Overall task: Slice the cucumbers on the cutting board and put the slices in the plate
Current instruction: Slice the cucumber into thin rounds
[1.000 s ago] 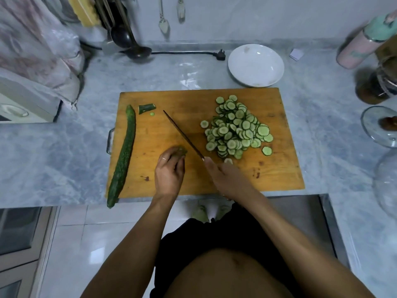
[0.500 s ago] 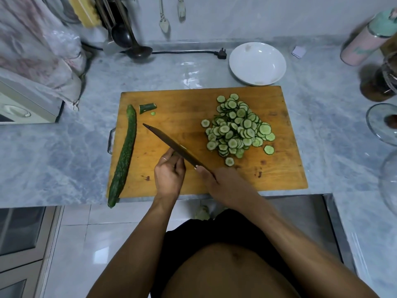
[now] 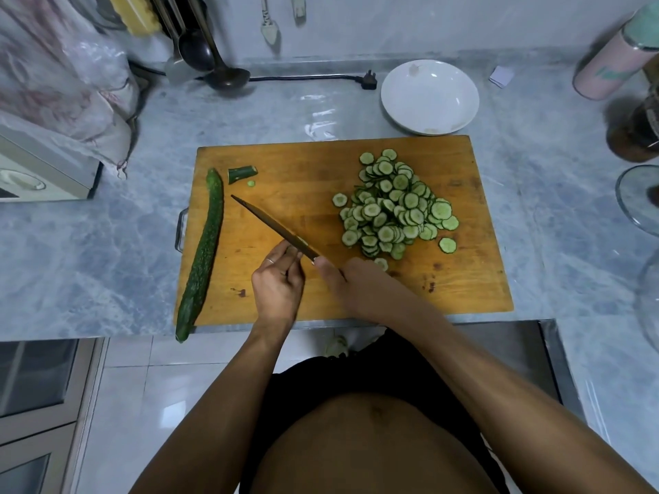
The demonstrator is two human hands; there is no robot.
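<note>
Green and bumpy, the long whole cucumber lies along the left edge of the wooden cutting board, its near tip hanging past the board's front edge at lower left. A stubby cut cucumber end and a tiny sliver sit just beside its far tip. Over on the right half of the board, the heap of pale-centred round cucumber slices is piled up, with a few strays apart from it. The white round plate waits on the grey marble counter, just beyond the board's top right corner, with no slices in it.

Mid-frame now: the right hand is wrapped round the handle of the long dark-bladed knife, blade angled toward the upper left, point near the whole cucumber. The left hand has its fingertips up against the blade near the handle; whether they pinch a last scrap of cucumber there, I can't tell, it's hidden.

The call here, as I read it: one cucumber is done and one is untouched. Best to clear the blade carefully, wiping away from the edge, then pull the whole cucumber to the board's open middle, crosswise to the knife. Trim the tip, curl the left fingers back, and keep the cuts thin and even to match the heap. Watch that overhanging end; it could roll off.
</note>
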